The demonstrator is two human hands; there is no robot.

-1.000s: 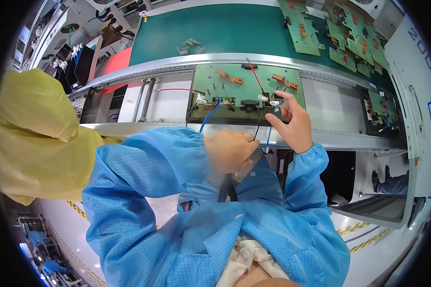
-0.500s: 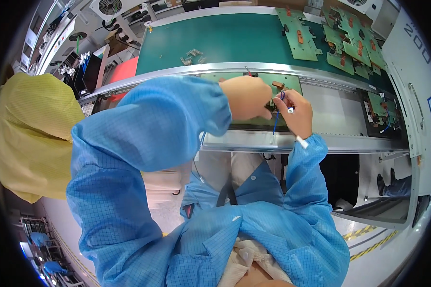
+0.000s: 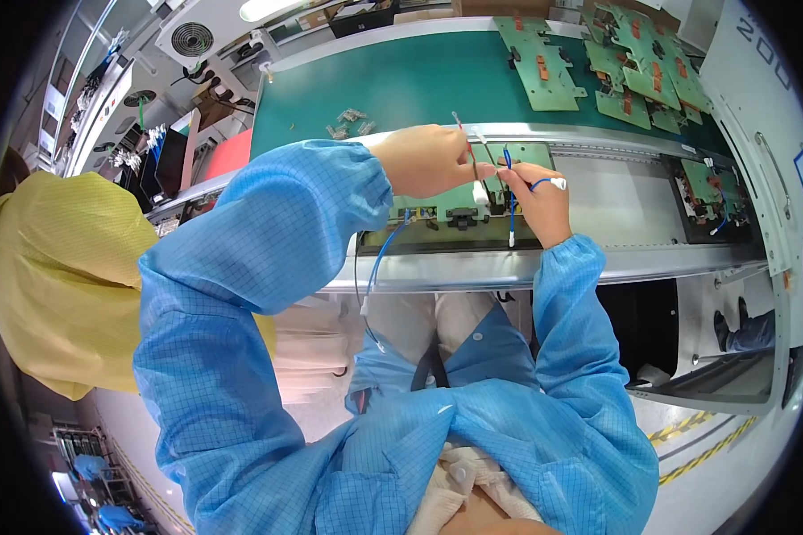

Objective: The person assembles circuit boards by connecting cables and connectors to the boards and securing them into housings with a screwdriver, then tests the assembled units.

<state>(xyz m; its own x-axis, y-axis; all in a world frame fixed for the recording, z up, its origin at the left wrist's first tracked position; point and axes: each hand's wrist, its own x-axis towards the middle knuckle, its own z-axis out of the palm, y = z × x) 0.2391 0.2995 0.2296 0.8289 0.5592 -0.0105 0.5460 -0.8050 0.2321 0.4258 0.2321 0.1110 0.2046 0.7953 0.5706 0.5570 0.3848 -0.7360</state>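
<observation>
"Green circuit board (image 3: 449, 201), between the metal rails (image 3: 455, 269) ahead: how much shows?"

"Its upper left is hidden beneath the blue sleeve (image 3: 263, 236) and left hand (image 3: 426, 160)."

"And the poses?"

"Left reaches across, back upward, fingers bent (whether they grip anything, I cannot tell). Right hand (image 3: 542, 203), just beside it, pinches a blue wire (image 3: 512, 212) between thumb and fingertips."

"Different from half a second ago?"

"Left hand sits farther left; a white connector (image 3: 480, 193) now shows beneath it."
</observation>
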